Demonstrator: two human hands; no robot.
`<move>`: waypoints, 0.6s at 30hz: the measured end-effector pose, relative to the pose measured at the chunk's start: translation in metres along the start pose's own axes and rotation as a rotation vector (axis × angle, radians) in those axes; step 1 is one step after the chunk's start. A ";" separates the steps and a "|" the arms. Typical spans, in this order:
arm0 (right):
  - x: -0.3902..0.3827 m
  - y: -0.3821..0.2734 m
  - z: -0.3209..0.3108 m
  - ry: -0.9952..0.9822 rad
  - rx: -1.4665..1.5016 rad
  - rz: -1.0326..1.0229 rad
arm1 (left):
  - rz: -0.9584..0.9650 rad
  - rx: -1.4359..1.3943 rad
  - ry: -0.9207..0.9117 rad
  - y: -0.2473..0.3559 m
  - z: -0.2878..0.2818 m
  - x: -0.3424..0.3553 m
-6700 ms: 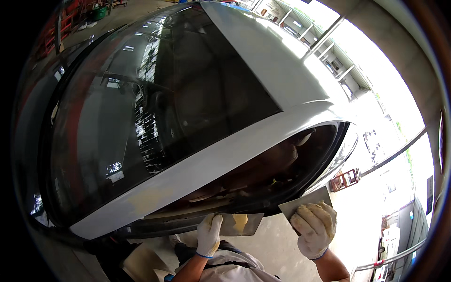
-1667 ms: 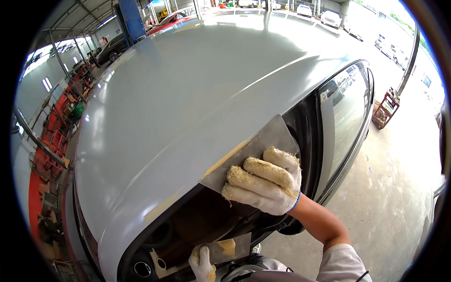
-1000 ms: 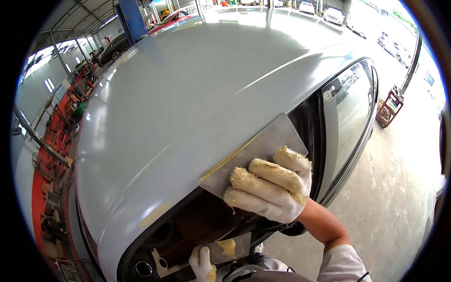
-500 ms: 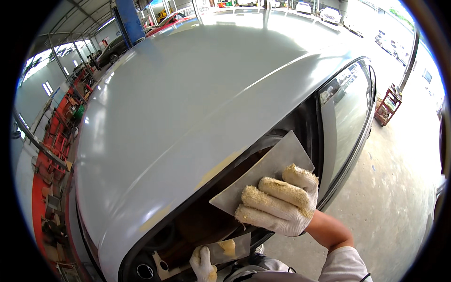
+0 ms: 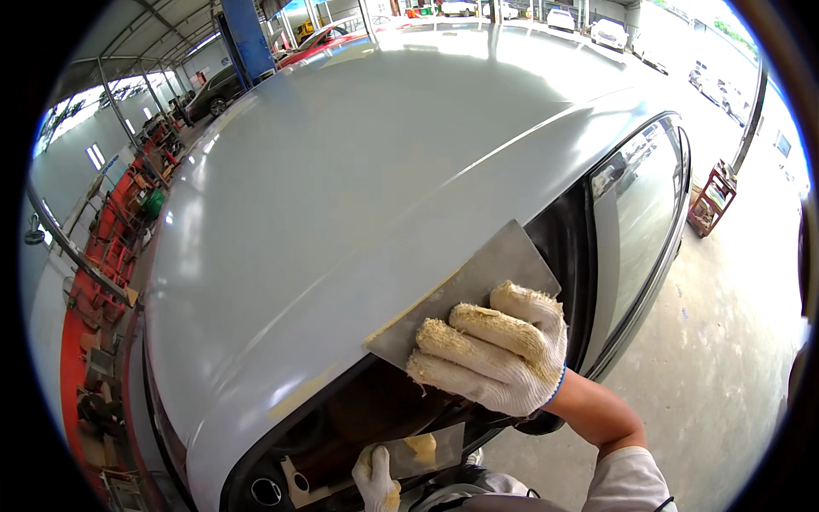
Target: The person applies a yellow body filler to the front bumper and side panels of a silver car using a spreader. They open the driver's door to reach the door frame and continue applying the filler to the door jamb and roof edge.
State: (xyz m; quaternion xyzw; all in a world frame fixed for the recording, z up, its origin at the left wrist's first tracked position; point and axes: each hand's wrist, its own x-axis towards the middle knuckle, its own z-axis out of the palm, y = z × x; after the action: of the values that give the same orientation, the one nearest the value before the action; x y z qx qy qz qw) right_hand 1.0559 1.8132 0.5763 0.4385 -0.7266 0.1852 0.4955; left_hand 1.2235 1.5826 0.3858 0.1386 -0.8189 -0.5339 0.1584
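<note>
My right hand (image 5: 499,354), in a white knit glove crusted with beige putty, grips a wide grey putty spreader (image 5: 478,275). Its long edge lies along the side edge of a grey car roof (image 5: 324,205), above the open door gap. A streak of beige putty shows along that edge. Lower down, my gloved left hand (image 5: 375,480) pinches a second flat grey plate (image 5: 445,444) with a dab of beige putty (image 5: 421,447) on it. Another smear of putty (image 5: 300,394) marks the roof edge nearer me. My right fingertips stand in front of the spreader.
The dark door opening (image 5: 358,401) lies below the roof edge, with a rear window (image 5: 636,205) to its right. A red tool cart (image 5: 712,200) stands on the concrete floor. Red racks (image 5: 111,247) line the left wall, and a blue post (image 5: 247,38) rises behind the car.
My right hand has carried the spreader slightly up and left, from over the door gap onto the roof edge. My left hand keeps its hold on the plate. The view has shifted slightly.
</note>
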 end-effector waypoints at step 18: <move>-0.006 -0.021 0.006 0.005 0.014 -0.026 | -0.513 -0.405 -0.004 0.036 0.002 0.004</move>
State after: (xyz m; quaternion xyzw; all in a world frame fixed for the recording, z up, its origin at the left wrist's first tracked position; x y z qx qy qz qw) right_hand 1.0705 1.8003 0.5645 0.4509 -0.7184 0.1846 0.4965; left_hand 1.2167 1.5972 0.4189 0.3051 -0.6346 -0.7088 0.0414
